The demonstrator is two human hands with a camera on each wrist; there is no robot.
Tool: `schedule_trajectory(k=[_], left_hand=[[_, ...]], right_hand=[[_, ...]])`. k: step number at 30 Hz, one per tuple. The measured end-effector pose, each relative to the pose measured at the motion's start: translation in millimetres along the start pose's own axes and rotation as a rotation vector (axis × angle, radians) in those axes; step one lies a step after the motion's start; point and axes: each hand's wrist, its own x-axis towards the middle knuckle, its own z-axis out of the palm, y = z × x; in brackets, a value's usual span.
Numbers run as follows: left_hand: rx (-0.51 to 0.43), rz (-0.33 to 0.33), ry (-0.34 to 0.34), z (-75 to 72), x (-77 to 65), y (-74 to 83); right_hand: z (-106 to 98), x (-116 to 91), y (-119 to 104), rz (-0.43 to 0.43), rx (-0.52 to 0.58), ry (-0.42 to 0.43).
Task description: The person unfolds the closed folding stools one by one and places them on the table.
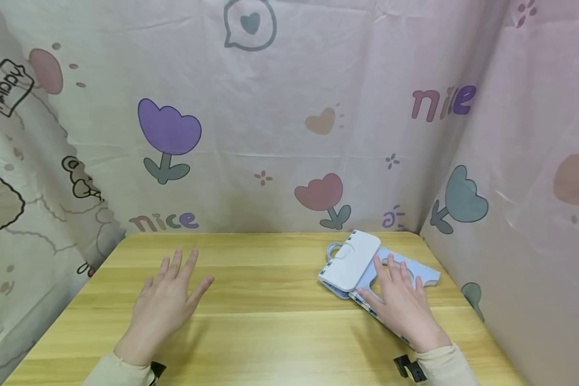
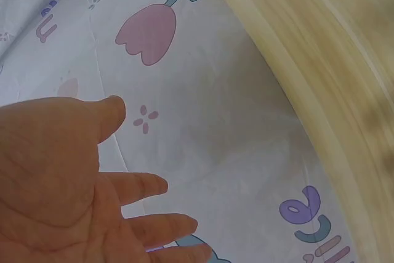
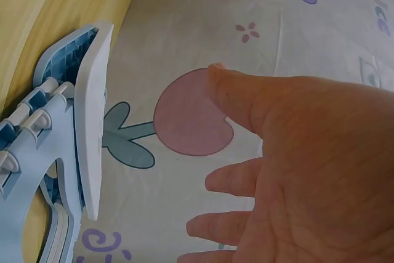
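A light blue and white folding plastic stool [image 1: 351, 264] lies partly folded at the right of the wooden table [image 1: 251, 321]. It shows a white panel, a small loop handle and a blue part with a rounded cutout. My right hand [image 1: 404, 306] is held over its near right part, fingers spread, gripping nothing. In the right wrist view, the stool's hinges and white panel [image 3: 92, 127] appear at the left, apart from the hand [image 3: 314, 158]. Over the table's left side, my left hand [image 1: 161, 308] has its fingers extended and holds nothing; its palm [image 2: 49, 177] shows in the left wrist view.
A pale printed curtain [image 1: 251, 107] with flowers, hearts and words stands behind the table and along both sides. The table's back edge meets it. Dark straps [image 1: 409, 369] sit at the wrists, by the beige sleeves [image 1: 446, 367].
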Motion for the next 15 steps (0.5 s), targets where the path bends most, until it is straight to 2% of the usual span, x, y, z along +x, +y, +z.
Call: schedule_trajectory(k=[8,15], left_hand=[[0.016,0.015,0.027,0.5,6.6,6.2],[-0.076,0.062,-0.001,10.2,24.0,18.3]], right_hand=[[1,4,4,-0.046,-0.028,0.002],[5,15,17,-0.090,-0.028,-0.018]])
